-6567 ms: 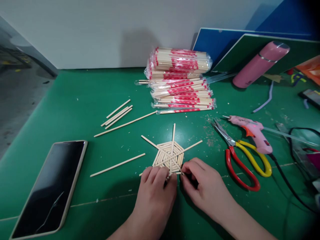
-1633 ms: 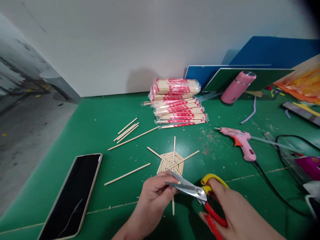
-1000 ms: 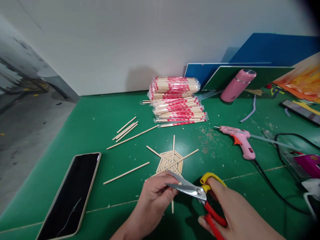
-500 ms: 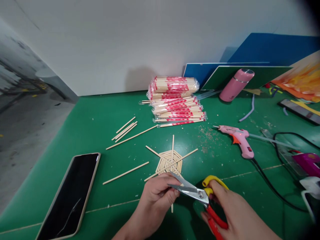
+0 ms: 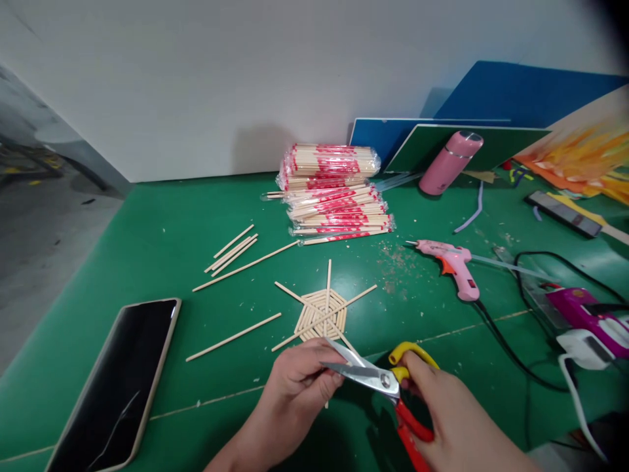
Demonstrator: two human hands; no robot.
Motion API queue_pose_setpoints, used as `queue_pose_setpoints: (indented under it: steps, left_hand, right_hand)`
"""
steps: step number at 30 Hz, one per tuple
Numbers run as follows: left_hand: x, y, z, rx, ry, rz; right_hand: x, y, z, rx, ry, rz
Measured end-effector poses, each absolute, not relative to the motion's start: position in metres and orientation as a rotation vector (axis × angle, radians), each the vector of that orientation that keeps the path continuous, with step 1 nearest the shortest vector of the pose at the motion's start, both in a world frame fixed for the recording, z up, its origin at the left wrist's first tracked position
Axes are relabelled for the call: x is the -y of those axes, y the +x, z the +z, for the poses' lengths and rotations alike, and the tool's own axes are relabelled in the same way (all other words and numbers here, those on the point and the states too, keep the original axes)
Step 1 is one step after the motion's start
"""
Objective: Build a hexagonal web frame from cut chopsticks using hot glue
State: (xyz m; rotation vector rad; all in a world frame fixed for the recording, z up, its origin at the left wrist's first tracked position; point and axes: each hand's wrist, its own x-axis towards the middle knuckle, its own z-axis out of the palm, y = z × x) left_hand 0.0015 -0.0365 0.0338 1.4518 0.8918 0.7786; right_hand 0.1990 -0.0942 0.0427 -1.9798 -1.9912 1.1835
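My left hand is closed in a pinch on a wooden stick, mostly hidden by the fingers; only a pale end shows between the blades. My right hand grips the scissors by their yellow and red handles. The blades stand apart around that stick end, close to my left fingertips. Just beyond, a web-like piece of wooden sticks lies flat, with long sticks crossing over a many-sided ring pattern. To its left lie a single stick, a longer one and several short pieces.
Clear-wrapped chopsticks are piled against the white wall. At right lie a pink glue gun with its cord and a purple device. A pink bottle leans on boards behind. A phone lies front left on the green table.
The whole scene has shifted left and slightly up in view, as my head turned. Both hands, the scissors and the stick keep nearly the same pose.
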Motion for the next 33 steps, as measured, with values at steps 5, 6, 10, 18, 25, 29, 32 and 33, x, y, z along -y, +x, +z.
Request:
queue_pose_setpoints:
  steps: [5, 6, 10, 18, 25, 29, 32, 33]
  left_hand:
    - [0.034, 0.0, 0.031, -0.883, 1.399, 0.723]
    - [0.034, 0.0, 0.03, -0.871, 1.379, 0.714]
    - [0.032, -0.001, 0.029, -0.792, 1.273, 0.693]
    - [0.029, -0.002, 0.025, -0.695, 1.161, 0.578]
    - [0.029, -0.003, 0.017, -0.624, 1.025, 0.534]
    - [0.03, -0.003, 0.018, -0.624, 0.998, 0.532]
    - [0.031, -0.002, 0.018, -0.631, 0.979, 0.529]
    - [0.032, -0.002, 0.018, -0.642, 0.974, 0.53]
  right_hand:
    - [0.093, 0.199, 0.042, 1.993, -2.027, 1.106]
    - [0.094, 0.2, 0.042, 2.004, -2.029, 1.092]
    - [0.093, 0.203, 0.042, 2.066, -2.001, 1.082]
    - [0.085, 0.21, 0.047, 2.219, -1.928, 1.007]
    - [0.076, 0.212, 0.048, 2.281, -1.873, 0.989]
    - [0.074, 0.213, 0.045, 2.311, -1.825, 0.958]
    - [0.075, 0.215, 0.042, 2.305, -1.794, 0.95]
    - [0.076, 0.215, 0.04, 2.295, -1.787, 0.956]
